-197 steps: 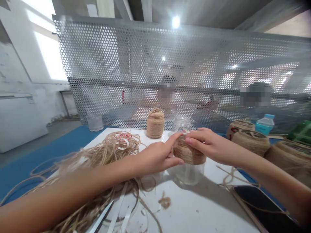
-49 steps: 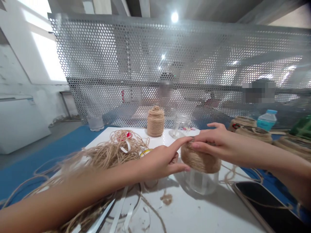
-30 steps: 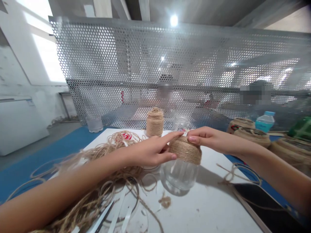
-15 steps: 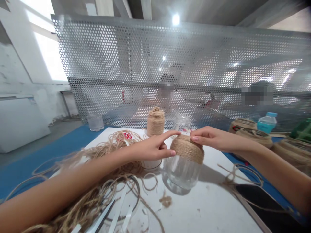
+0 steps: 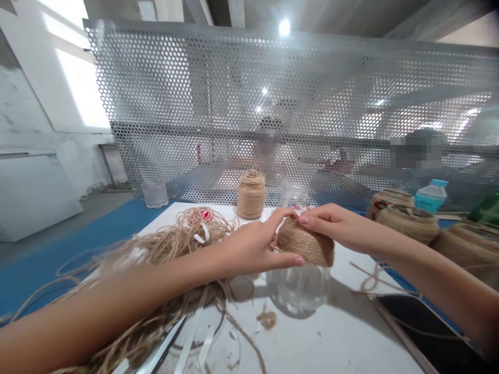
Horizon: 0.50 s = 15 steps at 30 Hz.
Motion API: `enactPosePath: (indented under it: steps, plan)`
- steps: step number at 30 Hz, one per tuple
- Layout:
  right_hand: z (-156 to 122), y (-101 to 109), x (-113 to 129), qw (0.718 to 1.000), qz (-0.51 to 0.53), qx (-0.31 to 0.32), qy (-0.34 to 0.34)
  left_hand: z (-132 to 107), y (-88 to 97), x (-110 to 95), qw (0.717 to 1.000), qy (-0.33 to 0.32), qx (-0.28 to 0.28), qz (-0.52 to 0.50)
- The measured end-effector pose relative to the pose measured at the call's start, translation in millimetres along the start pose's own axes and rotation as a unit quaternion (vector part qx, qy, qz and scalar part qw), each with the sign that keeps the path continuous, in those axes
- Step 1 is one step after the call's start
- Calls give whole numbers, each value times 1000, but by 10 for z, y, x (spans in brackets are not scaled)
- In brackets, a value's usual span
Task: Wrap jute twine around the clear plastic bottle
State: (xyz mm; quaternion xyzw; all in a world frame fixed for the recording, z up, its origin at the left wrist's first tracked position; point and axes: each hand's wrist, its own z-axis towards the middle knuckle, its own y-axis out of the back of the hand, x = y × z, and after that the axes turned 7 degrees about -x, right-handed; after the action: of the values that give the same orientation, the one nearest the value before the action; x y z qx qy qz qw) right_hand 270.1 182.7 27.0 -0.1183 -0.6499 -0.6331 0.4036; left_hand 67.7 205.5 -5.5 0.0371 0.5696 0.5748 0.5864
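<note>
A clear glass jar (image 5: pixel 302 288) stands on the white board, its upper part wound with jute twine (image 5: pixel 306 241). My left hand (image 5: pixel 261 244) grips the jar's left side, thumb across the front of the wrapped band and index finger up at the rim. On the top edge of the wrapping, my right hand (image 5: pixel 327 221) pinches with thumb and fingers close to the left fingertip. Whether a strand of twine lies in that pinch is too small to tell. A loose heap of jute twine (image 5: pixel 167 244) lies under and beside my left forearm.
A twine spool (image 5: pixel 251 195) and another glass jar (image 5: pixel 293 196) stand behind. Scissors (image 5: pixel 161 345) and white strips lie at front left, a dark phone-like slab (image 5: pixel 424 327) at right. Twine-wrapped jars (image 5: pixel 407 223) and a blue bottle (image 5: pixel 431 197) stand far right, before a perforated metal screen (image 5: pixel 234 104).
The jar has shifted slightly right and its wrapped band looks more tilted. My left hand has moved right, its thumb further across the front; my right fingers have come closer to the left index finger.
</note>
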Motion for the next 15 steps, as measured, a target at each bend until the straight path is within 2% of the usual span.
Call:
enactPosePath:
  steps: [6,15]
  plan:
    - [3,89,-60,999,37,21,-18,29,33,151,997,-27,61,-47]
    - [-86,192,22,998,6,64,1,88,135,298,995,-35,93,0]
